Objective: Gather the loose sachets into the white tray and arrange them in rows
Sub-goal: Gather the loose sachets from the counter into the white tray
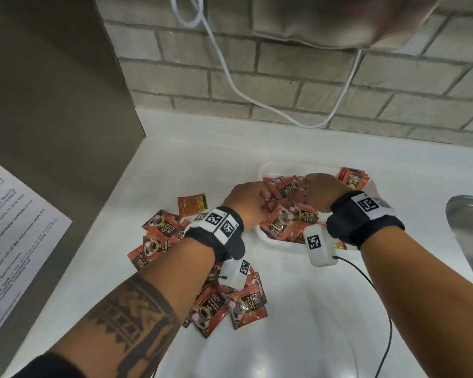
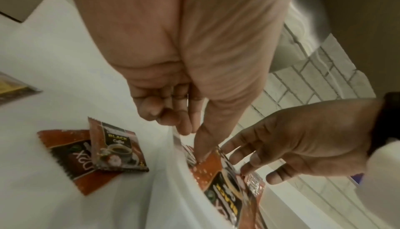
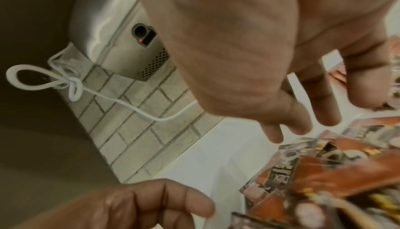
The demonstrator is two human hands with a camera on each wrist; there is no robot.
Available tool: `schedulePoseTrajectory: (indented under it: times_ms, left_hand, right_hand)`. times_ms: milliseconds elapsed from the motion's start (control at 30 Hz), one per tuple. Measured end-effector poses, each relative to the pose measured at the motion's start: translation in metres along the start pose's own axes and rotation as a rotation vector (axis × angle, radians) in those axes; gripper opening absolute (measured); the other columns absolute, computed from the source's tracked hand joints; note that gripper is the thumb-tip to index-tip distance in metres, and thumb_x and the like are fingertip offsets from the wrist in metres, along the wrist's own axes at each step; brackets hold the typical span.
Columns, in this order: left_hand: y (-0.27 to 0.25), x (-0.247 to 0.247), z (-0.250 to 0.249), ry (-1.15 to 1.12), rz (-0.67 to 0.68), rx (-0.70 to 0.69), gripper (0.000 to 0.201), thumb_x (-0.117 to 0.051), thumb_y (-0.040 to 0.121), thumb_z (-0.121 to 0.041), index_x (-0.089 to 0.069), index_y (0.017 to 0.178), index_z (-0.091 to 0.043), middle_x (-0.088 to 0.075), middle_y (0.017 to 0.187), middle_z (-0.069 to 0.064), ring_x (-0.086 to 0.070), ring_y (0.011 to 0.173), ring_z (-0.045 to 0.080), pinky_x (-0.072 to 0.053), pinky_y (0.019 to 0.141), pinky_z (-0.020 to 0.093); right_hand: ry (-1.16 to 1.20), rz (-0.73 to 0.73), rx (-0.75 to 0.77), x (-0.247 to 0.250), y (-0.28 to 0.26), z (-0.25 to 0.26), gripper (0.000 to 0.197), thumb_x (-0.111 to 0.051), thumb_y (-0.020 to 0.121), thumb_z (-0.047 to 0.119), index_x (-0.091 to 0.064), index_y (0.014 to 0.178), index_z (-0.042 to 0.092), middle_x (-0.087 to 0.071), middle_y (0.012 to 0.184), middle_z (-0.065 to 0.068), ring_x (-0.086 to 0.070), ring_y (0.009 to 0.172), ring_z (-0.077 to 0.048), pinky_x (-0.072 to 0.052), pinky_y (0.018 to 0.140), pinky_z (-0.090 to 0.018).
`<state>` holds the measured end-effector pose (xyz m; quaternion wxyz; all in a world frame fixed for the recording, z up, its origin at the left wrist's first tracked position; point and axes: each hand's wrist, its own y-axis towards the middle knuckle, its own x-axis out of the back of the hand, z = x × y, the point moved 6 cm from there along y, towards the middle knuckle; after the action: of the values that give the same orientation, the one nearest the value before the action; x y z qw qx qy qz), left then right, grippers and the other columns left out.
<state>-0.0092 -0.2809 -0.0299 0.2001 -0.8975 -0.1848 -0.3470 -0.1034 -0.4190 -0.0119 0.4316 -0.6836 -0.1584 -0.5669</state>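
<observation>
both hands in white tray [image 1: 266, 166] | left hand [image 1: 246, 199] fingers loosely curled, poking sachets [image 1: 290, 214], right hand [image 1: 321, 190] spread loose, gripping nothing | plenty more loose sachets [image 1: 161, 236] on counter | risk: jumbled heap spills over the rim

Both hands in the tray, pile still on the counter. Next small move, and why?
Probably square up the jumble first: both the left hand and right hand are over the white tray, where sachets lie crossed, while one neat stack stands at its far right. Lining these beside it would free room for the loose sachets.
</observation>
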Motion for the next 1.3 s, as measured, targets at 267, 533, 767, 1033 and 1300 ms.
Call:
schedulePoseTrajectory:
  times_ms: [267, 533, 767, 1033, 1300]
  left_hand:
    - [-0.013, 0.062, 0.096, 0.107, -0.179, 0.309, 0.04, -0.066, 0.091, -0.021, -0.057, 0.13, -0.021, -0.05, 0.131, 0.006, -0.052, 0.12, 0.026, -0.048, 0.099, 0.038]
    - [-0.026, 0.069, 0.146, 0.364, -0.093, 0.367, 0.06, -0.065, 0.093, -0.032, -0.041, 0.148, -0.032, -0.042, 0.149, 0.004, -0.043, 0.134, 0.032, -0.038, 0.109, 0.049]
    - [-0.017, 0.069, 0.155, 0.386, -0.091, 0.363, 0.051, -0.068, 0.093, -0.029, -0.049, 0.14, -0.026, -0.049, 0.138, 0.006, -0.045, 0.129, 0.031, -0.042, 0.104, 0.047]
    - [-0.012, 0.07, 0.159, 0.431, -0.087, 0.376, 0.046, -0.067, 0.092, -0.028, -0.049, 0.134, -0.019, -0.047, 0.136, 0.01, -0.045, 0.129, 0.031, -0.042, 0.104, 0.049]
    - [-0.009, 0.066, 0.156, 0.416, -0.031, 0.334, 0.067, -0.076, 0.083, -0.043, -0.044, 0.138, -0.025, -0.042, 0.142, 0.008, -0.041, 0.132, 0.032, -0.04, 0.106, 0.05]
  right_hand:
    - [0.126, -0.163, 0.158, 0.011, 0.001, 0.061, 0.037, -0.052, 0.088, 0.009, -0.064, 0.12, 0.022, -0.063, 0.124, 0.005, -0.058, 0.113, -0.02, -0.046, 0.092, -0.028]
    - [-0.049, 0.009, 0.254, -0.009, 0.016, 0.144, 0.042, -0.062, 0.091, 0.013, -0.056, 0.132, 0.015, -0.057, 0.129, -0.005, -0.053, 0.123, -0.026, -0.036, 0.102, -0.04]
    - [-0.166, 0.119, 0.181, -0.027, 0.044, 0.159, 0.053, -0.064, 0.086, 0.008, -0.051, 0.137, 0.011, -0.056, 0.132, -0.01, -0.055, 0.122, -0.029, -0.036, 0.11, -0.048]
    - [-0.253, 0.079, 0.141, -0.032, 0.056, 0.163, 0.061, -0.077, 0.069, 0.012, -0.049, 0.122, 0.018, -0.056, 0.103, 0.002, -0.054, 0.098, -0.021, -0.026, 0.099, -0.048]
    - [-0.272, 0.122, 0.158, -0.023, 0.054, 0.168, 0.014, -0.072, 0.075, 0.019, -0.07, 0.088, 0.017, -0.066, 0.085, 0.002, -0.058, 0.084, -0.021, -0.037, 0.088, -0.043]
